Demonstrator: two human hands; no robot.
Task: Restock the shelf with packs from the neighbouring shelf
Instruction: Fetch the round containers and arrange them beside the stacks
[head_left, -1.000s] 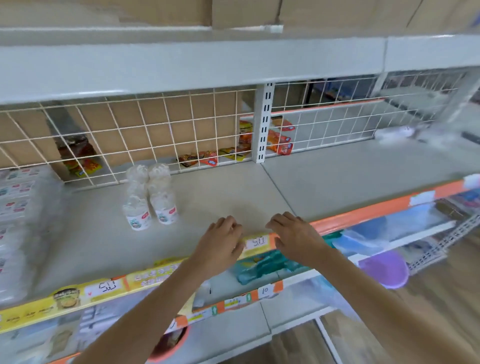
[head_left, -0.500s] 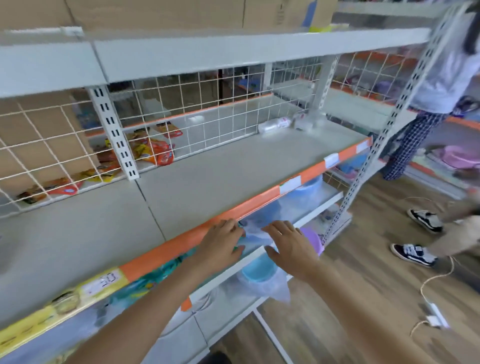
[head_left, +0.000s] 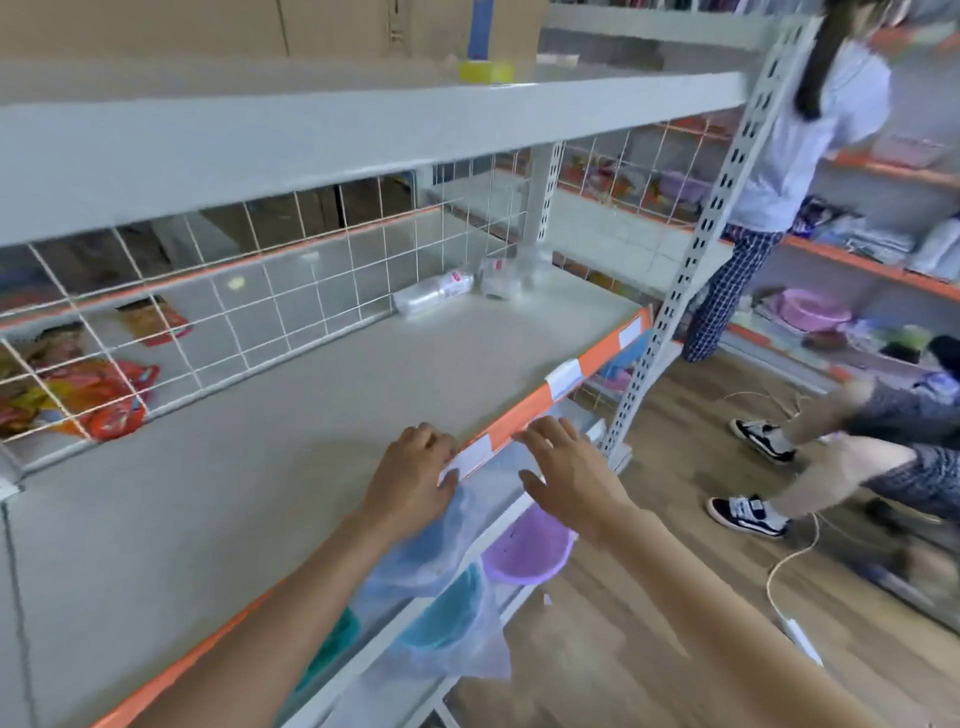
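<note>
Much of the picture is blurry, so small things are hard to make out. At the far edge of the grey shelf (head_left: 322, 415), against the wire grid (head_left: 249, 312), lies a clear bottle (head_left: 434, 293) on its side, and just beside it, near the far right corner, sits a clear pack (head_left: 506, 275) whose insides cannot be told. Behind the grid, on the left, are red and yellow snack bags (head_left: 98, 395), partly hidden by the wires. The left hand (head_left: 413, 478) rests on the front edge of the shelf with fingers loosely bent, holding nothing. The right hand (head_left: 563, 473) hovers just past that edge, fingers spread wide, also holding nothing. Under the edge, a purple bowl (head_left: 527, 553) and a blue bowl (head_left: 441, 613) sit in thin plastic bags, partly covered by the arms. On the right, two other people are cut off by the picture's edge.
</note>
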